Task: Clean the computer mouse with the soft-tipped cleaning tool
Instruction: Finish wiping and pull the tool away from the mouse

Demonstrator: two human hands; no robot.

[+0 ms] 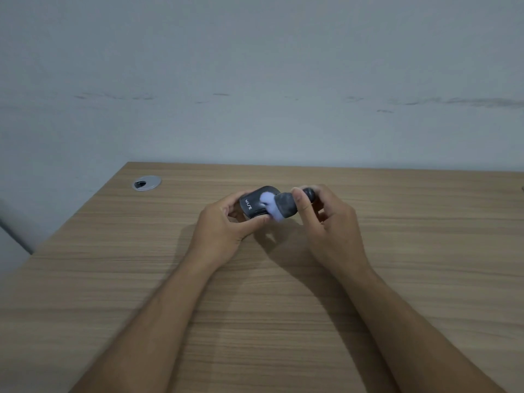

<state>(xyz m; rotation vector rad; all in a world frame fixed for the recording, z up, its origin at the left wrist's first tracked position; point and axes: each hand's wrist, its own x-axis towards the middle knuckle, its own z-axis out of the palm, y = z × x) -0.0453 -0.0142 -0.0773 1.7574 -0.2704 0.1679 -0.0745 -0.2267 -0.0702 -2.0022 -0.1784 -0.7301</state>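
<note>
A black computer mouse (253, 205) with white lettering is held a little above the wooden desk (141, 279), gripped at its near end by my left hand (224, 228). My right hand (326, 222) holds a dark cleaning tool (287, 205) by its handle. The tool's pale lilac soft tip (270, 207) presses against the right side of the mouse. The front part of the mouse is hidden behind the tip and my fingers.
A round grey cable grommet (146, 182) sits in the desk's far left corner. The desk's back edge meets a pale wall (255, 80). The left edge of the desk runs diagonally toward me.
</note>
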